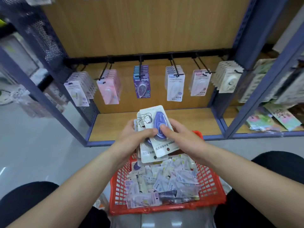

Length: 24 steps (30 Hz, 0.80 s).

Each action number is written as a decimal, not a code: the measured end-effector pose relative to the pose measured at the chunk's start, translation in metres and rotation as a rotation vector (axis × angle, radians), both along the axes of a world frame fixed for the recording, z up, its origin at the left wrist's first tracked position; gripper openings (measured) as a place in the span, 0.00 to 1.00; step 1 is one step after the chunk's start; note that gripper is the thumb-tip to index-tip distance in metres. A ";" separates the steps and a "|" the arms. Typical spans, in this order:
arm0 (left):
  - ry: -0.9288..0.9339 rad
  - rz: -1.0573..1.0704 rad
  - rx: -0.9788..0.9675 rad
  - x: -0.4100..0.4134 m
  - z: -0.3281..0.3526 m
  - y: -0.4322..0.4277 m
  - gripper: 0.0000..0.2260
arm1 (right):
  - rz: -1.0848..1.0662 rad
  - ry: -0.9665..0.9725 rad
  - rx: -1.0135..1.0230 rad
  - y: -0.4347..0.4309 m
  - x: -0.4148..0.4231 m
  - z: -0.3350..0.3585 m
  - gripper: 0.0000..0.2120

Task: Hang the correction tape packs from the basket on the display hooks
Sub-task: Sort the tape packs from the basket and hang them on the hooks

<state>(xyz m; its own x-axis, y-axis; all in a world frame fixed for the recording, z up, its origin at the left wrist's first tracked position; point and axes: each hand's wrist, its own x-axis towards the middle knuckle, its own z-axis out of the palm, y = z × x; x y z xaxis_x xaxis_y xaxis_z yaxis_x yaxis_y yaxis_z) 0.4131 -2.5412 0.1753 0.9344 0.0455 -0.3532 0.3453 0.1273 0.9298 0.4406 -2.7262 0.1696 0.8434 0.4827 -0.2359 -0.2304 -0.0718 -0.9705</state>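
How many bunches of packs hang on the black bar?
6, left to right: lilac bunch, pink bunch, purple bunch, white bunch, pinkish-white bunch, cream bunch. Side shelves hold blurred others.

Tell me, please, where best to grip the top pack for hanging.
Probably pinch the top pack by its flat far end, beyond the blister, with the right hand from the right. The card is flat there, the blister bulges, and the near end, whose dark dot may be the hang hole, stays free.
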 end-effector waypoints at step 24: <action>0.164 -0.281 0.235 0.059 -0.020 0.025 0.29 | 0.213 0.154 -0.147 -0.008 0.056 -0.034 0.25</action>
<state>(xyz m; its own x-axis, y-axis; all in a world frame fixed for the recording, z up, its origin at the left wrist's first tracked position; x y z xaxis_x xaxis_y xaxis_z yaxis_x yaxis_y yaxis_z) 0.4719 -2.5166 0.1551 0.8538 -0.1065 -0.5095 0.4830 -0.2027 0.8518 0.4970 -2.7343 0.1355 0.6761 0.5957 -0.4336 -0.3385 -0.2716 -0.9009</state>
